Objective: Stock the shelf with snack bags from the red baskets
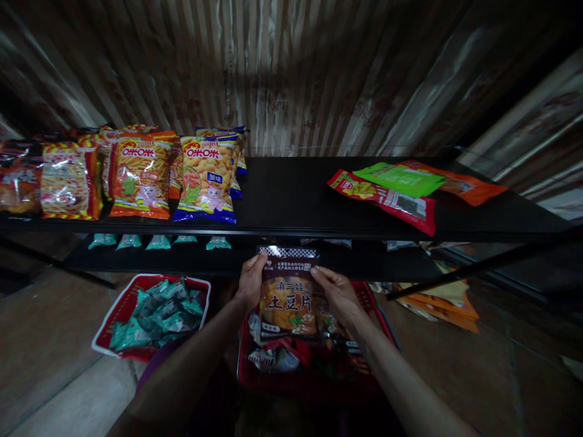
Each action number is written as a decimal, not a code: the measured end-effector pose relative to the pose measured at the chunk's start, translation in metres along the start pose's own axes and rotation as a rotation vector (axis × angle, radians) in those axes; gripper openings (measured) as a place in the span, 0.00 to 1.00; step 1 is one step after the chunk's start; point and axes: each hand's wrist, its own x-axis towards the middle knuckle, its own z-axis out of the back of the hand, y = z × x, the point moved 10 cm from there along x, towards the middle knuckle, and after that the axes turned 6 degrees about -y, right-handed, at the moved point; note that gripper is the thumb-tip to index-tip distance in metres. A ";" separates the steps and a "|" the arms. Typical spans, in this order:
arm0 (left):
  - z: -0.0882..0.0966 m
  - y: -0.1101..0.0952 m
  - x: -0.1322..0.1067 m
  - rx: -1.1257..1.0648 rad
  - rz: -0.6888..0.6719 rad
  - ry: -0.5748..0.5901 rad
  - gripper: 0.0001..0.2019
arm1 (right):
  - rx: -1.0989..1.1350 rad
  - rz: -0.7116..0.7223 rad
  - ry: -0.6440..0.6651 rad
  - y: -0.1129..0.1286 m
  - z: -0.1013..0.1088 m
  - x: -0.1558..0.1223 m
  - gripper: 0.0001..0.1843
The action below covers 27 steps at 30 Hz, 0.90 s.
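Both my hands hold one dark snack bag [288,297] with orange chips printed on it, upright above a red basket [364,379]. My left hand [251,280] pinches the bag's upper left corner. My right hand [336,291] grips its upper right edge. Below the bag the red basket holds several more snack packets. The bag sits just in front of the lower black shelf's edge [319,267].
The upper black shelf [291,194] carries standing snack bags [207,179] at the left and flat red, green and orange packets [401,188] at the right. Teal packets [159,241] line the lower shelf. A second red basket [102,331] of teal packets stands on the floor at the left.
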 end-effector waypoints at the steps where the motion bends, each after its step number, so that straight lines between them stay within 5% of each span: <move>1: -0.002 0.002 0.000 0.000 0.008 0.011 0.17 | 0.013 -0.016 -0.020 -0.002 0.002 0.000 0.17; 17: -0.007 0.033 -0.015 0.175 0.209 0.230 0.19 | 0.181 0.014 -0.289 -0.004 0.036 0.011 0.17; 27: 0.004 0.040 -0.008 0.252 0.114 0.187 0.23 | 0.058 0.019 -0.119 -0.007 0.023 0.012 0.16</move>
